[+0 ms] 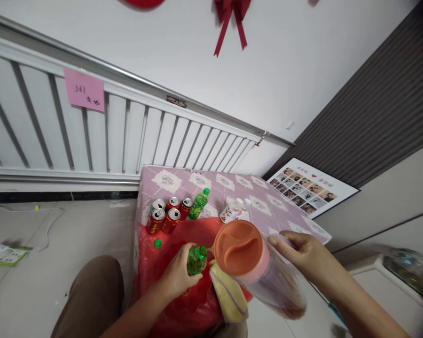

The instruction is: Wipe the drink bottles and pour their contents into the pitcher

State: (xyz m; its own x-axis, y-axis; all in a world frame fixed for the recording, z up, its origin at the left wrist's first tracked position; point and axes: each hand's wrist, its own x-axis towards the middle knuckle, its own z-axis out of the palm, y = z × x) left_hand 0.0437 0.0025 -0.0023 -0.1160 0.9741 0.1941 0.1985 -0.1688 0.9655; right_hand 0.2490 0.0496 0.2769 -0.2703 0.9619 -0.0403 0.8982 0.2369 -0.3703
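Note:
My left hand [178,276] is wrapped round a green plastic bottle [196,261], its uncapped mouth facing up. My right hand [306,249] grips the handle of a clear pitcher [280,287] with an orange lid [240,245]. The pitcher is tilted well over, its lid edge close beside the bottle's mouth. Brownish liquid shows low in the pitcher; whether any flows into the bottle I cannot tell. Under both hands lie a red plastic sheet [193,231] and a folded yellow cloth [229,292]. A loose green cap [158,243] rests on the sheet's left side.
Several opened drink cans [171,220] stand grouped beside a capped green bottle [199,204]. Clear bottles [231,210] are further right on the patterned tablecloth [167,180]. Behind the table runs a white radiator [183,136]. A framed photo board [306,188] leans at the right.

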